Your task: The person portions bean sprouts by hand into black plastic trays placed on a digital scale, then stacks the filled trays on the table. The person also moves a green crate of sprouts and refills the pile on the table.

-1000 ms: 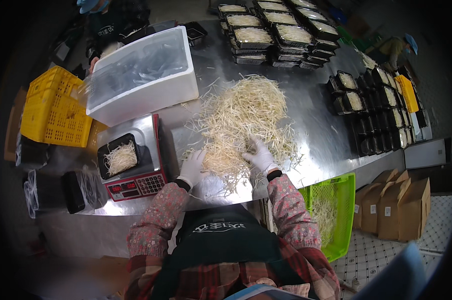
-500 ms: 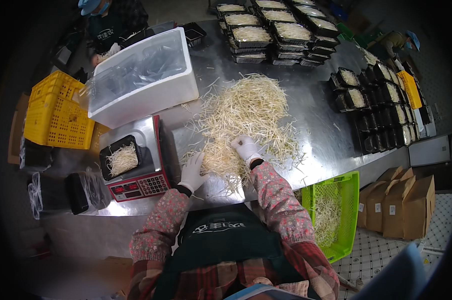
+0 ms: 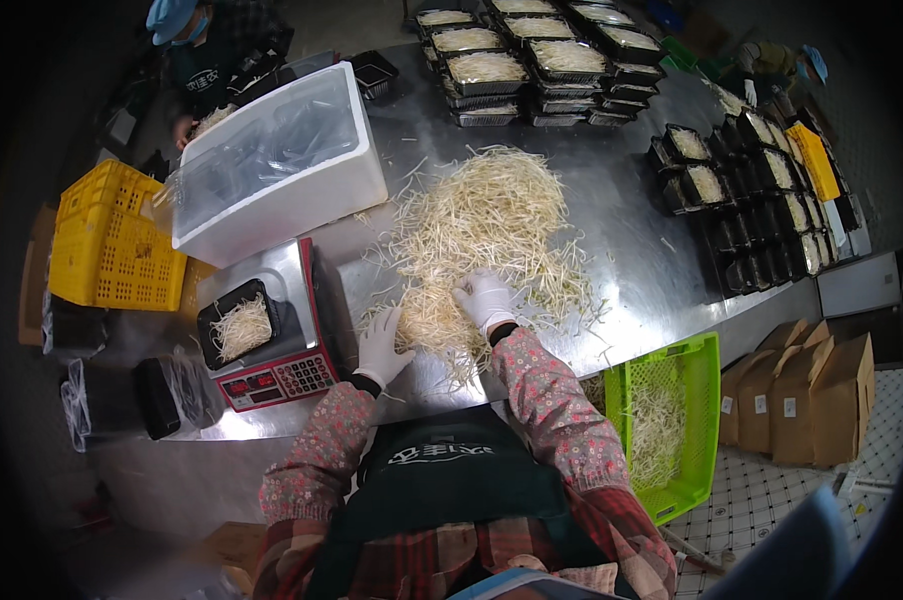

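A loose heap of bean sprouts is spread over the steel table in front of me. My left hand, in a white glove, rests at the heap's near left edge, fingers stretched out and thumb apart. On the near part of the heap, my right hand, also gloved, has its fingers curled in on some sprouts; its fingertips are partly hidden. Left of my left hand stands a red and silver weighing scale. On its plate sits a black tray holding a portion of sprouts.
A white foam box of clear plastic lids stands behind the scale, beside a yellow crate. Filled black trays are stacked at the back, more trays at right. A green crate is below the near edge. Co-workers stand beyond.
My right hand has shifted slightly left over the sprouts, and the left fingers have spread a little. The whole view has tilted slightly. The tray stays on the scale.
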### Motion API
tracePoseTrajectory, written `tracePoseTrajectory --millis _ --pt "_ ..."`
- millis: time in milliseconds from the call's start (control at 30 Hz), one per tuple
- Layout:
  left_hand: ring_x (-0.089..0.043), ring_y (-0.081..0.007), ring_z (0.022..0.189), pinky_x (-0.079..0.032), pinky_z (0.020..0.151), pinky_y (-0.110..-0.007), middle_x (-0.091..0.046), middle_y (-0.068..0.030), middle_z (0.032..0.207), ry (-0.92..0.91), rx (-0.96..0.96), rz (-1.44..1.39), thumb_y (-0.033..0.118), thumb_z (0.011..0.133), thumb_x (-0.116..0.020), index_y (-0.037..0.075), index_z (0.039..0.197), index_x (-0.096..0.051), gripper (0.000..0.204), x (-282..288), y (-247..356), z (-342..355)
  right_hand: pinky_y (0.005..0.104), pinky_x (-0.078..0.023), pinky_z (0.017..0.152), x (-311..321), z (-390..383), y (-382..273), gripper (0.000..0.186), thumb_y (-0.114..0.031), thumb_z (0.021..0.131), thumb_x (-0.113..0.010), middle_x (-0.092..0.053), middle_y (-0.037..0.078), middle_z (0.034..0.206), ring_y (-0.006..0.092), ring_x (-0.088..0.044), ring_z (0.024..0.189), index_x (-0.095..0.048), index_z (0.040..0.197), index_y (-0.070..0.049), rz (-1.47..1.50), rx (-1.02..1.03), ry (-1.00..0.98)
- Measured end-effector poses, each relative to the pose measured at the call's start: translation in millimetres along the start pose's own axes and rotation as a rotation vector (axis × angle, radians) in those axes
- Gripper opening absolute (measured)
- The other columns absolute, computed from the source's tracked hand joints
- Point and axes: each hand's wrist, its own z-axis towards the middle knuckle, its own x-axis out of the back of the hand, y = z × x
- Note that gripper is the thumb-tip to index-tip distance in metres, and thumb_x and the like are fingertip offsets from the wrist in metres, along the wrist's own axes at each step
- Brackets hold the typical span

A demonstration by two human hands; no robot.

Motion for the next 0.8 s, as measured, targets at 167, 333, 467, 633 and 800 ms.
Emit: tracePoseTrajectory --millis 167,333,467,633,800 --pt "-0.034 -0.0311 0.134 -0.028 0.11 -0.045 -0.038 -0.0106 0.144 0.005 0.002 -0.02 0.029 0.067 -0.079 0.012 0.144 -0.032 0.092 6 4 -3 0.0415 -0.046 0.087 -14 4 -2 0.013 -0.025 0.075 -0.071 -0.063 0.009 0.095 0.0311 -0.058 0.098 -0.071 0.082 -0.013 -0.1 0.036 0.076" --pt "-0.032 -0.0321 0.136 -0.027 0.11 -0.046 -0.036 -0.01 0.146 0.003 -0.005 -0.049 0.03 0.066 -0.079 0.012 0.145 -0.031 0.094 11 0 -7 0.0374 -0.045 0.088 -2 -4 25 0.01 -0.014 0.082 -0.067 -0.062 0.01 0.096 0.0281 -0.058 0.095 -0.064 0.085 -0.006 0.351 0.184 0.191" --pt "-0.029 -0.0337 0.137 -0.026 0.112 -0.046 -0.034 -0.0104 0.147 0.0 0.0 -0.032 0.032 0.066 -0.08 0.013 0.145 -0.031 0.095 9 -7 -10 0.0234 -0.045 0.072 66 -46 38 0.01 -0.012 0.092 -0.063 -0.059 -0.001 0.085 0.0074 -0.052 0.079 -0.06 0.094 -0.003 0.869 0.077 0.071" --pt "-0.027 -0.0363 0.138 -0.027 0.112 -0.047 -0.031 -0.0119 0.148 -0.019 -0.04 0.033 0.034 0.063 -0.082 0.014 0.147 -0.027 0.102 17 -9 -10 0.0234 -0.047 0.065 153 -147 123 0.009 -0.011 0.091 -0.064 -0.061 -0.001 0.078 0.009 -0.056 0.067 -0.063 0.093 -0.002 0.792 -0.266 -0.254" --pt "-0.023 -0.0395 0.14 -0.029 0.111 -0.048 -0.024 -0.015 0.152 -0.128 -0.043 0.06 0.032 0.058 -0.086 0.013 0.15 -0.019 0.115 28 -10 -3 0.0381 -0.046 0.097 158 -157 102 0.08 -0.046 0.071 -0.076 -0.06 0.02 0.123 0.0323 -0.059 0.112 -0.05 0.134 -0.004 -0.375 -0.312 -0.525"
